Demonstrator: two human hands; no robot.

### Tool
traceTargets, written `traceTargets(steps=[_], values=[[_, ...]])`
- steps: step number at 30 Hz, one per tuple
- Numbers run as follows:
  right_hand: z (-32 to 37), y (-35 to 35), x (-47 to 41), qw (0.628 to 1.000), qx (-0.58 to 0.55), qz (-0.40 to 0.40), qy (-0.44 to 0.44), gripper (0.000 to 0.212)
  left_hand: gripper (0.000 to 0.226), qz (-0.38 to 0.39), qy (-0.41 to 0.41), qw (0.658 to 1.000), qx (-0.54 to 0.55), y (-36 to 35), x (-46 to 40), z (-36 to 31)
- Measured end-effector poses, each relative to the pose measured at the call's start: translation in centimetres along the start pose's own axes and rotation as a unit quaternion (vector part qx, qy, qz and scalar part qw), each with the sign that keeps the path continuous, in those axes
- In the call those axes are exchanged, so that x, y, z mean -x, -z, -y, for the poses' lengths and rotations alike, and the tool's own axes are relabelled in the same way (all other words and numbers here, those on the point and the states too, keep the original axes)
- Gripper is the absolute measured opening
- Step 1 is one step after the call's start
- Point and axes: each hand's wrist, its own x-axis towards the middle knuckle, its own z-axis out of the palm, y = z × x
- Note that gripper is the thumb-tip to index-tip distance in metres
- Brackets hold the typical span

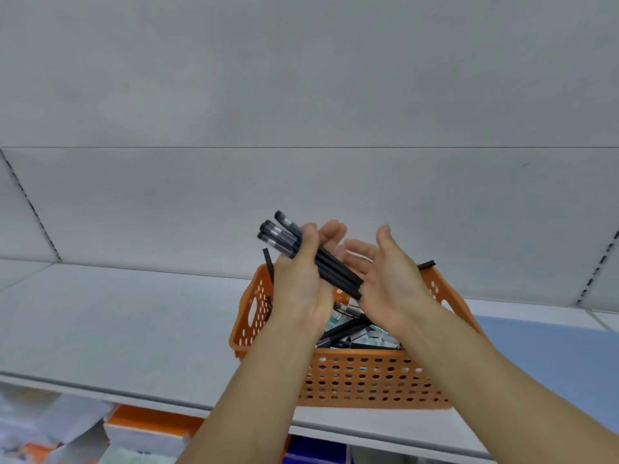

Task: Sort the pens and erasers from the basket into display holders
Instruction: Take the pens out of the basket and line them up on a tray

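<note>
A handful of pens lifted clear of the basket, ready for sorting.

From my remote feed, the left hand (298,283) wraps its fingers around a bundle of black pens (311,256) above the orange basket (368,380) on the shelf (117,329); the right hand (388,276) hovers beside them, fingers spread, probably to square their ends. No display holder is in view.

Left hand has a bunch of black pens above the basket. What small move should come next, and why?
Probably tap the pen bundle square against the open right hand. The left hand grips it above the orange basket, the pen ends look staggered, and no display holder is in view yet.
</note>
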Motion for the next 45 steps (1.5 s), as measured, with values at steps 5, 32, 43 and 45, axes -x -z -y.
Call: traceTargets(steps=[5,32,43,45], values=[[1.9,1.3,0.4,0.824,0.546,0.053,0.139,0.033,0.017,-0.027,0.000,0.998,0.051,1.5,-0.3,-2.1],[3.2,2.6,-0.7,0.811,0.569,0.113,0.073,0.022,0.023,-0.075,0.018,0.997,0.004,5.2,0.3,-3.8],[3.1,-0.6,0.2,0.752,0.614,0.241,-0.011,0.039,0.023,-0.025,0.049,0.998,0.033,3.8,0.1,-1.7],[3.5,0.7,0.5,0.637,0.736,0.230,0.006,0.046,0.020,-0.056,0.030,0.997,0.035,4.0,-0.2,-2.3]])
